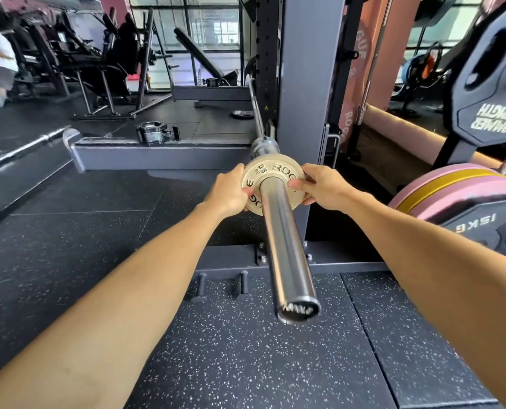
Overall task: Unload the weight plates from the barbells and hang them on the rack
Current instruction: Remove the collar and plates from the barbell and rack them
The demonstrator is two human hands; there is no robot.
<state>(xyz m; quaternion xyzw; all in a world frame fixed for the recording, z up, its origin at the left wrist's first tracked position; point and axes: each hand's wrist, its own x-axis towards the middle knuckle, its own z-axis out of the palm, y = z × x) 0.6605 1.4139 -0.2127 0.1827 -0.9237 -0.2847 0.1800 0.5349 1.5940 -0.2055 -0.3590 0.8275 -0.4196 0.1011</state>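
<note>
Single head-worn wide-angle view: looks forward and down along barbell sleeve (287,246), close above it.

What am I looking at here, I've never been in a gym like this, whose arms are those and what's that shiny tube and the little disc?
This is a single view from a camera worn on a person's head, looking forward and down, so the two bare arms are their own. The shiny tube is the barbell sleeve, the bar's end where weights slide on. The little pale disc is a small weight plate threaded on it. The left hand and right hand pinch its opposite edges. The grey post behind is the rack upright. At right, a pink plate and black plate are stored. Below is speckled rubber floor.
</note>
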